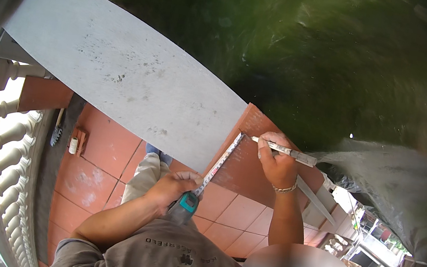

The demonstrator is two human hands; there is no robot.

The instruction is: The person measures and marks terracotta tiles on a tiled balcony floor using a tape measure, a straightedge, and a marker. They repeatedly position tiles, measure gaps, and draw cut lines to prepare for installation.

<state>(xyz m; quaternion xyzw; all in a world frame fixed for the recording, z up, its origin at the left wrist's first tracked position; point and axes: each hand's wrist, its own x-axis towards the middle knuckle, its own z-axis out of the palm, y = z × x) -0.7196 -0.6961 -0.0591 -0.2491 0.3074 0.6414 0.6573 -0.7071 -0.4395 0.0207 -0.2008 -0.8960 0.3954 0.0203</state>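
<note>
Now, a person's left hand (169,189) grips a teal tape measure (188,202), its blade (224,158) stretched along a reddish-brown panel (252,173) at the end of a grey surface (138,77), while the right hand (279,165) holds a pen (302,157), its tip near the blade's far end.

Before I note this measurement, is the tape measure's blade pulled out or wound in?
Pulled out: the blade stretches from the teal case onto the reddish-brown slab.
</note>
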